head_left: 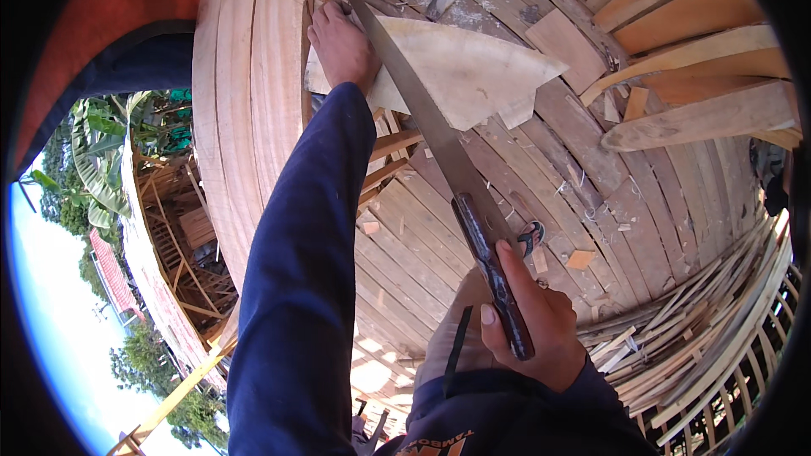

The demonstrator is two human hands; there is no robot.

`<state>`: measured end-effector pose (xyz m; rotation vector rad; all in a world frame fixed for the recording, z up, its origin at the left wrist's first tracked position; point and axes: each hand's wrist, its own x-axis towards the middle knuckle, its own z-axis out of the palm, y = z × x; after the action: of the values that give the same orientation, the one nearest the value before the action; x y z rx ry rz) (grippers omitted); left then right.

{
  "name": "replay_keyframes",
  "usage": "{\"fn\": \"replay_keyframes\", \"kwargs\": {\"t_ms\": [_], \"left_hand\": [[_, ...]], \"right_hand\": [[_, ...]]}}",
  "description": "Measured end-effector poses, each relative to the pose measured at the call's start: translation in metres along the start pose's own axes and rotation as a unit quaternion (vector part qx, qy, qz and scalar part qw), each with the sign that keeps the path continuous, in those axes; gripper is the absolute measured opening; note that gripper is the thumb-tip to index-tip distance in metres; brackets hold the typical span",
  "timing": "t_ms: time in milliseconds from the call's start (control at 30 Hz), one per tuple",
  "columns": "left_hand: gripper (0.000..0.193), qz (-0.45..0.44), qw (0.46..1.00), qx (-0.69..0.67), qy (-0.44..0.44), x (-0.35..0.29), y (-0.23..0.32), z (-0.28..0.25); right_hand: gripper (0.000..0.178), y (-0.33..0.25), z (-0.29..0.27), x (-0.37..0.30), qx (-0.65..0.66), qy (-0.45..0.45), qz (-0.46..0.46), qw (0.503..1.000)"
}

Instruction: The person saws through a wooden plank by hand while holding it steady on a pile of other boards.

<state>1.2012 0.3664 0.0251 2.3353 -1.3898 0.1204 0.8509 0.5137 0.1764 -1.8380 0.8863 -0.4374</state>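
A handsaw (432,128) with a long grey blade and a dark handle slants across the middle of the view. My right hand (541,321) grips its handle at the lower right, thumb along the side. The blade lies over a pale wooden board (473,63) with a pointed right end. At the upper left of the blade, my left hand (342,46) rests on the board, its fingers bent beside the saw. Whether those fingers grip the board's edge or only press on it is unclear. The blade's tip end is at the top, by a dark piece of wood.
A curved planked wooden side (253,59) rises left of my arm. Scraps and shavings lie on the plank floor (414,236). Ribs and a loose plank (697,116) are at the right, above a pile of thin strips (710,321). A person in orange (127,0) is at upper left.
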Motion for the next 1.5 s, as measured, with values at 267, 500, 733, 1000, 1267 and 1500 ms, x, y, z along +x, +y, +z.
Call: {"fn": "replay_keyframes", "kwargs": {"t_ms": [267, 500, 733, 1000, 1267, 1500], "left_hand": [[0.026, 0.008, 0.999, -0.017, 0.032, 0.0, 0.001, 0.003], [0.024, -0.009, 0.999, -0.025, 0.037, 0.0, 0.006, 0.0], [0.023, -0.011, 0.998, -0.027, 0.053, -0.001, 0.01, 0.006], [0.023, -0.017, 0.999, -0.023, 0.045, -0.001, 0.013, 0.001], [0.024, -0.008, 0.998, -0.021, 0.05, 0.0, 0.013, 0.002], [0.022, -0.011, 0.998, -0.023, 0.052, 0.0, 0.012, 0.0]], "right_hand": [[0.061, 0.019, 0.019, 0.042, 0.1, 0.095, -0.015, 0.99], [0.058, 0.032, 0.003, 0.032, 0.454, 0.242, 0.083, 0.853], [0.041, 0.096, -0.009, 0.009, 0.822, 0.216, 0.164, 0.501], [0.047, 0.118, 0.019, -0.018, 0.92, 0.115, 0.141, 0.346], [0.05, 0.121, 0.022, -0.021, 0.923, 0.085, 0.138, 0.35], [0.052, 0.12, 0.027, -0.024, 0.911, 0.115, 0.149, 0.367]]}}
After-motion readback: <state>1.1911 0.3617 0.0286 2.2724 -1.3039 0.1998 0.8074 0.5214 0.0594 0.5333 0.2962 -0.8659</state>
